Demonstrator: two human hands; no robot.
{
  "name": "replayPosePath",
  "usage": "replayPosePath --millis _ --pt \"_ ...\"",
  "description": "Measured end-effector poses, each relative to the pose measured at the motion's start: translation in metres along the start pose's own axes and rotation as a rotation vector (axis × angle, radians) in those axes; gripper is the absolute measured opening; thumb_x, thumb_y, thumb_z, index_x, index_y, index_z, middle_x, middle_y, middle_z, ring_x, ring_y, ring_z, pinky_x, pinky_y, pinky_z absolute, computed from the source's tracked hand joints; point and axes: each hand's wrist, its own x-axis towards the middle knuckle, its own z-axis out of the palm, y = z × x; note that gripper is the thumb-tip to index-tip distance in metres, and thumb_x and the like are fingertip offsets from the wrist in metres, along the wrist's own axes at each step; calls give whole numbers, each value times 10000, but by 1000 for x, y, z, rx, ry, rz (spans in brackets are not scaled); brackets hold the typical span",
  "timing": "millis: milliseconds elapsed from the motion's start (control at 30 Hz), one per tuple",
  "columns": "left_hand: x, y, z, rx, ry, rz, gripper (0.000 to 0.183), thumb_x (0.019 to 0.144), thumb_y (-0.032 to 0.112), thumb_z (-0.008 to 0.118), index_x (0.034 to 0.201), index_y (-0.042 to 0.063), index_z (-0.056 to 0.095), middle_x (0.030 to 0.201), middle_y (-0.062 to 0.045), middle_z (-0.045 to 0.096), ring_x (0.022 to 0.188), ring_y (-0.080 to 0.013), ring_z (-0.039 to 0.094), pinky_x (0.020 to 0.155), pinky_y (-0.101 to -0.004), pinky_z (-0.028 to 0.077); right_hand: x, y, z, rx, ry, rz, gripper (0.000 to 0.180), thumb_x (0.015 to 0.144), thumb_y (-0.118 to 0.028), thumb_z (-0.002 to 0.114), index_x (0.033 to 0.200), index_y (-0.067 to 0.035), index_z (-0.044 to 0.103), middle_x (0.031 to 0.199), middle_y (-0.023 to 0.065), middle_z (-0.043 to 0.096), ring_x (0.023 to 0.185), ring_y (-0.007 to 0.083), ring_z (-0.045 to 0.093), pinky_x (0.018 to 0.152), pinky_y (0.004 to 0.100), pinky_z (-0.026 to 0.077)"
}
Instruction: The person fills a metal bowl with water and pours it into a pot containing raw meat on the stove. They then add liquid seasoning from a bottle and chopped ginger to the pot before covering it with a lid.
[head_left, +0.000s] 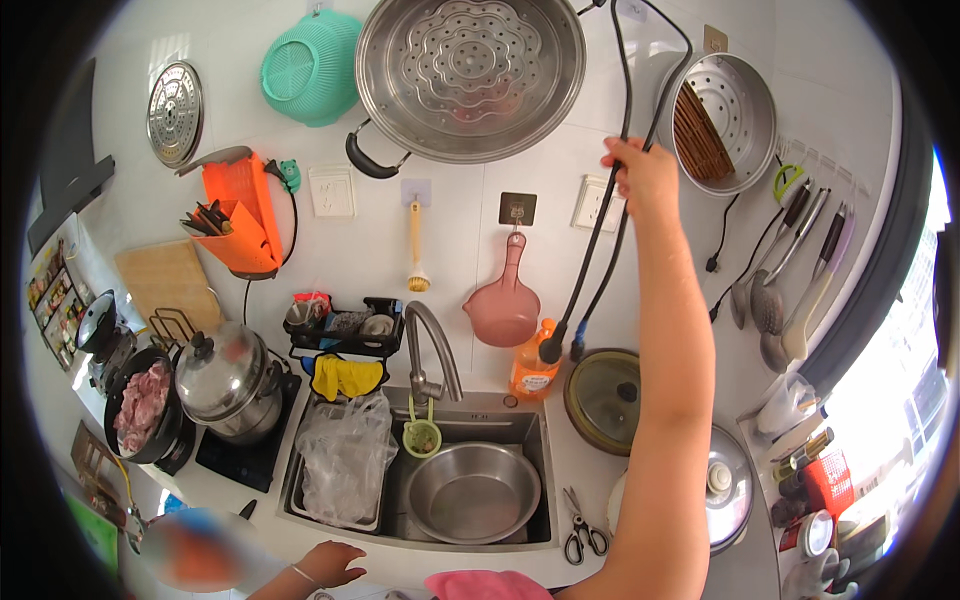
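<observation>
Reaching up to the wall, my right hand (645, 172) grips a black power cord (596, 247) whose strands loop from above. Two cord ends hang below it, one by an orange bottle (531, 367). A wall socket (598, 202) is just behind the hand. Low at the counter's front edge, my left hand (330, 564) holds nothing, its fingers apart. Before me is a sink (551, 480) with a steel basin (474, 491) and a clear plastic bag (345, 457) over a tray. Scissors (581, 529) lie to the sink's right.
A large steamer tray (472, 142) and a pink ladle (504, 311) hang on the wall. On the left stand a lidded steel pot (225, 390) and a black pan of raw meat (142, 409). A glass-lidded pot (607, 401) sits behind my right forearm. Utensils (780, 292) hang at right.
</observation>
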Motion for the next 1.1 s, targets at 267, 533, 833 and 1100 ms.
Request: replayPosePath --millis 267,533,833,1100 --pt "-55 -15 41 9 37 -103 458 818 423 569 1148 105 577 1068 -122 624 998 -296 580 883 -417 425 -49 -54 32 -110 -5 -27 168 814 -268 641 827 -102 667 675 -35 539 437 33 335 379 219 215" --pt "-101 3 -15 -266 487 -32 387 805 221 611 1147 51 551 952 -130 627 890 -308 584 806 -407 455 -256 -72 114 212 -573 -47 133 940 -134 468 944 -8 509 767 73 525 359 11 254 318 153 167" --pt "-223 -22 -52 -1731 584 74 428 897 253 570 1231 -2 486 922 -78 644 849 -132 611 755 -247 473 -530 -64 281 453 -1170 479 135 871 26 516 998 30 471 979 217 611 663 177 609 644 267 499" --pt "-336 -132 17 -1332 1114 -405 185 832 107 608 1003 67 548 824 -43 635 722 -114 610 614 -237 485 -587 -65 342 202 -1186 472 303 927 -134 477 1164 51 510 929 139 623 494 72 478 472 187 391"
